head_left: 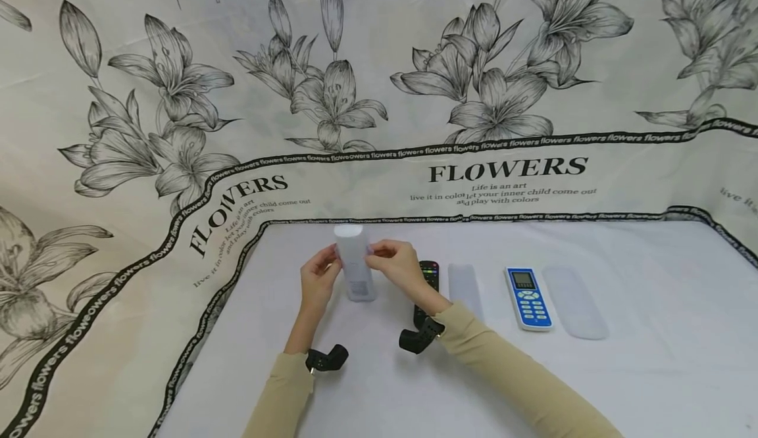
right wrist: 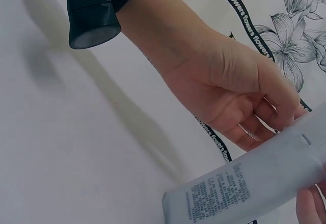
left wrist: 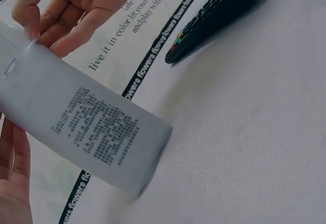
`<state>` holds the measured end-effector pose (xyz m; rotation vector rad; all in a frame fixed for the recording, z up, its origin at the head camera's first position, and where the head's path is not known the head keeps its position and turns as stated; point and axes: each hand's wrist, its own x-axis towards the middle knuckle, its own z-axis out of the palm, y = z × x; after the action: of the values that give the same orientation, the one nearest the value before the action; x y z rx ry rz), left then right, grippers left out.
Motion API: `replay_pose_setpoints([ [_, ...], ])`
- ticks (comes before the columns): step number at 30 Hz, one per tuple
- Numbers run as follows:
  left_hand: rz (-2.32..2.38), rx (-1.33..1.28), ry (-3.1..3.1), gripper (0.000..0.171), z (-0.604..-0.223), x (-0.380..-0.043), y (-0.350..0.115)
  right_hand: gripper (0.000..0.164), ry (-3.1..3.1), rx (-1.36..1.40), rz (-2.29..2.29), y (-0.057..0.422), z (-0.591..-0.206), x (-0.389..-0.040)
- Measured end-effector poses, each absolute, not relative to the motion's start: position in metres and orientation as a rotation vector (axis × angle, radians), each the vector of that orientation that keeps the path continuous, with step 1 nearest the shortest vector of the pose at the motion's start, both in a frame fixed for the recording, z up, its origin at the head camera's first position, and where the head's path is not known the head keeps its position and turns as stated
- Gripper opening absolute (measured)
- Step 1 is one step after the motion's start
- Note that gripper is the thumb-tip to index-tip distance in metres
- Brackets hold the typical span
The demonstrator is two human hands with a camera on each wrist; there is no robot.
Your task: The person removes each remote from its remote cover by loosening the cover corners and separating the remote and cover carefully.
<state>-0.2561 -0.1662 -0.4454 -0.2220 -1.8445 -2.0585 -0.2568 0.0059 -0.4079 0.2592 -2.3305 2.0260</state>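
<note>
A white remote control [head_left: 355,264] stands tilted up from the table, its back with printed text facing me. It seems to be inside a translucent sleeve; the sleeve's edge is hard to make out. My left hand [head_left: 316,279] pinches its left side near the upper part. With thumb and fingers my right hand [head_left: 401,272] pinches the opposite side at about the same height. In the left wrist view the printed back [left wrist: 97,122] shows close up, the right hand [left wrist: 76,10] above it. The right wrist view shows the left hand [right wrist: 234,89] at its edge.
To the right lie a black remote [head_left: 429,277], partly behind the right forearm, a translucent sleeve [head_left: 464,287], a blue-and-white remote [head_left: 529,298] and another translucent sleeve [head_left: 574,303]. The white table [head_left: 669,372] meets a flower-printed cloth at the back.
</note>
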Motion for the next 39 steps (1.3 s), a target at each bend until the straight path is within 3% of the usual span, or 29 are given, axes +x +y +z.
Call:
replay_pose_setpoints([
  [39,-2.006,-0.161,-1.716,0.021,-0.459,-0.256,-0.155,0.020,-2.274,0.027,2.239,0.000,-0.411,-0.255],
])
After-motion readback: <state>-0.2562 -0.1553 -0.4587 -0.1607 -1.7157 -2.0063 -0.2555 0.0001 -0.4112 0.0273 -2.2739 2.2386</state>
